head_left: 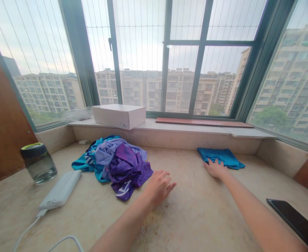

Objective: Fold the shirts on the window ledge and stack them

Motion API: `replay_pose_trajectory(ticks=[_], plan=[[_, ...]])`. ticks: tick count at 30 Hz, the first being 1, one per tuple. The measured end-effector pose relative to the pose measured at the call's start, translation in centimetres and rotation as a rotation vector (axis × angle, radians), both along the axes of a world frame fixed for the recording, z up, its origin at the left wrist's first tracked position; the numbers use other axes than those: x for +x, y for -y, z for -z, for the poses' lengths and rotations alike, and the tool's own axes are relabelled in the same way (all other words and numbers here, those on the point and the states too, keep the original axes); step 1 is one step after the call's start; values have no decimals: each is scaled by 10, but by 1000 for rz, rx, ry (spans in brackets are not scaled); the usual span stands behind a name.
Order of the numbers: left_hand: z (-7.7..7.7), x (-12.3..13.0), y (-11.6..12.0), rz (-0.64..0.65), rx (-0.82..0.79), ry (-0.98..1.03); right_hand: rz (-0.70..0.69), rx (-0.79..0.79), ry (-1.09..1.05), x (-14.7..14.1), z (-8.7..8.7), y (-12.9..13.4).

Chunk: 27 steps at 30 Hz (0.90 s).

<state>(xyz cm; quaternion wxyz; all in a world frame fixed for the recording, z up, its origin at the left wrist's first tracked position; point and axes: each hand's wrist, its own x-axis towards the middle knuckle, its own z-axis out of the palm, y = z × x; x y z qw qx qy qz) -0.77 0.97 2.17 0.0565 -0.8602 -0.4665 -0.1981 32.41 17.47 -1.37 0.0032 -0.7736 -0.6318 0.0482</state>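
A crumpled pile of clothes lies on the stone surface left of centre, with a purple garment (pixel 127 166) in front, a lavender one (pixel 106 150) behind it and teal cloth (pixel 101 175) around them. My left hand (pixel 160 185) is just right of the purple garment, fingers apart, holding nothing. Farther right, a folded blue cloth (pixel 222 157) lies flat near the back ledge. My right hand (pixel 215 169) rests at its front left edge with its fingers spread.
At the left stand a bottle (pixel 38 164) and a white power bank (pixel 61 190) with a cable (pixel 28 229). A black phone (pixel 295 220) lies at the right. On the window ledge are a white box (pixel 118 115) and a reddish board (pixel 203 122).
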Motion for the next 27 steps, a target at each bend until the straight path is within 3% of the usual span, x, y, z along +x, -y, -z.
replay_pose_trajectory(ticks=[3, 7, 12, 15, 18, 22, 24, 27], plan=[[-6, -7, -3, -66, 40, 7, -6, 2, -15, 15, -10, -8], [-17, -22, -8, -332, 148, 61, -161, 106, -25, 0, -18, 7], [-22, -50, -7, -803, 237, 58, -648, 415, -179, -53, -10, 80], [-22, -66, -5, -943, 93, 20, -759, 485, -306, -76, -7, 131], [-25, -73, -5, -891, -53, 42, -818, 452, -393, -86, -8, 163], [-28, -63, -11, -704, -79, 92, -882, 390, -436, -88, -10, 172], [-26, -48, -12, -442, -66, 280, -898, 365, -446, -87, -9, 169], [-19, -16, -7, 0, -146, 719, -883, 349, -473, -86, -1, 165]])
